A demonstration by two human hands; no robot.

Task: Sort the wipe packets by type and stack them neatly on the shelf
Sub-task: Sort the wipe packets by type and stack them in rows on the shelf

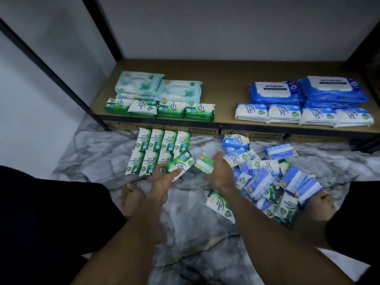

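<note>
Over marble floor (185,227), hands (162,176) (220,172) grip green packets (181,163) (204,165).

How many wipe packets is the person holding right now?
2. The logo-side green packet is in the left hand; the barcode-side green packet is in the right hand. Another could be hidden underneath.

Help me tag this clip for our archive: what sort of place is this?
Probably a home storeroom or small stockroom: a black metal-framed shelf with a bare board deck, a marble-patterned floor strewn with loose wipe packets, and the person's bare foot.
</note>
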